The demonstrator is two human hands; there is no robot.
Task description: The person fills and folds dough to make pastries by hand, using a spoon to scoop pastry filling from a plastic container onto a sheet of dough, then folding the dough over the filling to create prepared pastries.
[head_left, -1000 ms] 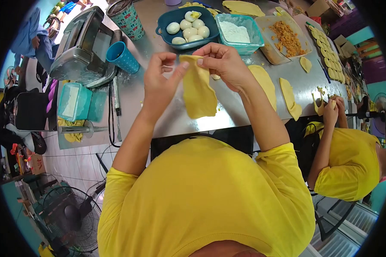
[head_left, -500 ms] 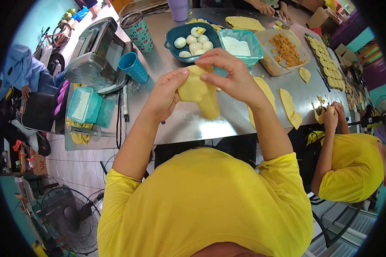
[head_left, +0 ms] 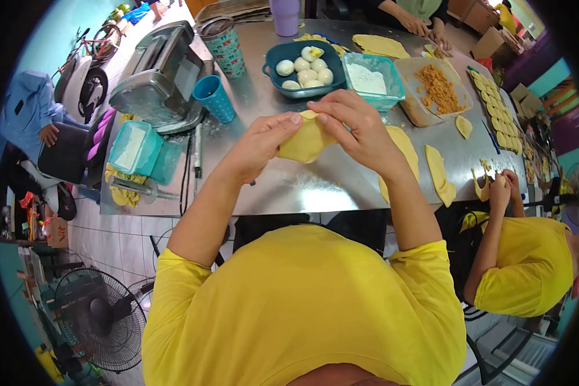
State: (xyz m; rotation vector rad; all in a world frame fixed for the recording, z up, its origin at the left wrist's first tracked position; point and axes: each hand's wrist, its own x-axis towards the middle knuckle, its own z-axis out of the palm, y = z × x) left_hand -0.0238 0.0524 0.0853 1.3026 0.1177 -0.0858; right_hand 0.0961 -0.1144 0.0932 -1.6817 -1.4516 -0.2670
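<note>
A piece of yellow dough point(head_left: 304, 143) is held up over the metal table between both hands. My left hand point(head_left: 264, 143) grips its left edge, thumb on top. At its upper right edge, my right hand point(head_left: 357, 128) pinches the dough between thumb and fingers. Just beyond the hands sits a dark blue bowl point(head_left: 275, 76) of boiled eggs point(head_left: 302, 64). Beside it are a teal container of white flour point(head_left: 367, 78) and a clear tub with orange filling point(head_left: 439, 89). Flat dough strips point(head_left: 439, 175) lie to the right of my right hand.
A metal roller machine point(head_left: 154, 87), a blue cup point(head_left: 214, 98) and a patterned tumbler point(head_left: 224, 48) stand at the left. A teal flour container point(head_left: 135, 149) is near the left edge. A co-worker in yellow point(head_left: 527, 264) handles dough at the right; a tray of dough pieces point(head_left: 496, 109) lies beyond.
The dough's long hanging flap no longer shows, and the piece looks rounder and more compact. My right hand has closed in on its upper edge. The view has shifted slightly.
</note>
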